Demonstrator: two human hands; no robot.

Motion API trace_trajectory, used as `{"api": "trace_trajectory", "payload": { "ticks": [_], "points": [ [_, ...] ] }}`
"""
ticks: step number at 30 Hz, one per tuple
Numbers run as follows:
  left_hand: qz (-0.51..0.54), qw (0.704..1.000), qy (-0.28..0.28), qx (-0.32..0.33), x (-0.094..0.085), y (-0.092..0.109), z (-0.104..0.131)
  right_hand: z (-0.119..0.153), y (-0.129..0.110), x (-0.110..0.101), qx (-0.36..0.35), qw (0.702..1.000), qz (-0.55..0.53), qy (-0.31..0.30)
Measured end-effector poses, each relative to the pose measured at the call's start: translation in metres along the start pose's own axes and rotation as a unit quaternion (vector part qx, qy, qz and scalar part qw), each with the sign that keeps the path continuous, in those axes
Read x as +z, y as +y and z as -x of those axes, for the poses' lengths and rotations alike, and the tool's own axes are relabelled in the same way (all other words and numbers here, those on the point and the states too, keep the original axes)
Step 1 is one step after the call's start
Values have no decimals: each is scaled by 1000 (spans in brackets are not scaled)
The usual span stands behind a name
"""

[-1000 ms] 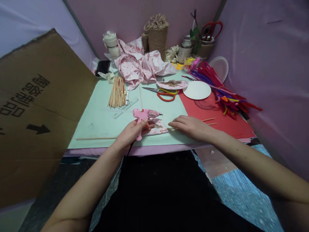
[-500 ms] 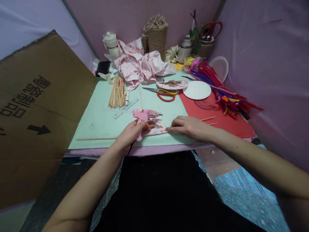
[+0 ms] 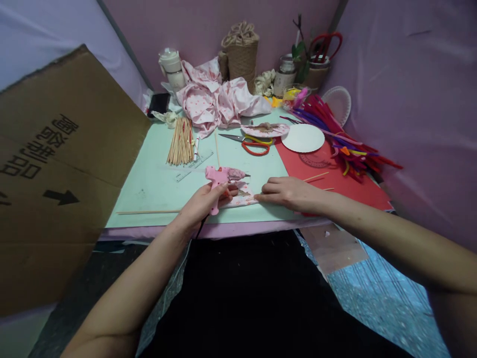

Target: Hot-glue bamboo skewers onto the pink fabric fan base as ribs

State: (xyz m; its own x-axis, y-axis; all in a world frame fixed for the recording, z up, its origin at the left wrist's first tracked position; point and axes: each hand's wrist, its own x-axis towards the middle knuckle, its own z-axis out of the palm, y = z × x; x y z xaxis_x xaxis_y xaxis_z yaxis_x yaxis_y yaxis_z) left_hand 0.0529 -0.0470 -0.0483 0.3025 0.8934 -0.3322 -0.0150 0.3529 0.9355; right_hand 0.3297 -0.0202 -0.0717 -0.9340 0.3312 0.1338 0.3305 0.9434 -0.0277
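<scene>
My left hand is closed around the handle of a pink hot glue gun, whose nozzle points right. Under the gun lies a piece covered in pink-and-white patterned fabric, with a brownish patch in its middle; the hand and gun hide its left part. My right hand has curled fingers, and its fingertips pinch or press the right edge of that piece. Thin wooden sticks show just beyond my right wrist. A similar fabric-covered piece lies farther back.
Scissors, a clear ruler and a bundle of wooden sticks lie on the table. Right of them are a white disc, red paper and pipe cleaners. Crumpled fabric and twine sit behind. A cardboard flap stands left.
My right fingers have shifted slightly left along the fabric edge, and the view has moved a little. The glue gun stays in my left hand over the fabric-covered piece.
</scene>
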Motion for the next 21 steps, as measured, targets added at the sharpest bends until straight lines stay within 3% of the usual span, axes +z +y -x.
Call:
{"api": "trace_trajectory", "payload": {
  "ticks": [10, 17, 21],
  "points": [
    [-2, 1000, 17, -9, 4, 5, 3, 3, 1, 1, 12, 1000, -19, 8],
    [-16, 999, 25, -17, 6, 8, 3, 11, -6, 5, 106, 986, -88, 92],
    [-10, 999, 28, -15, 8, 10, 4, 6, -11, 9, 121, 981, -112, 103]
  ]
}}
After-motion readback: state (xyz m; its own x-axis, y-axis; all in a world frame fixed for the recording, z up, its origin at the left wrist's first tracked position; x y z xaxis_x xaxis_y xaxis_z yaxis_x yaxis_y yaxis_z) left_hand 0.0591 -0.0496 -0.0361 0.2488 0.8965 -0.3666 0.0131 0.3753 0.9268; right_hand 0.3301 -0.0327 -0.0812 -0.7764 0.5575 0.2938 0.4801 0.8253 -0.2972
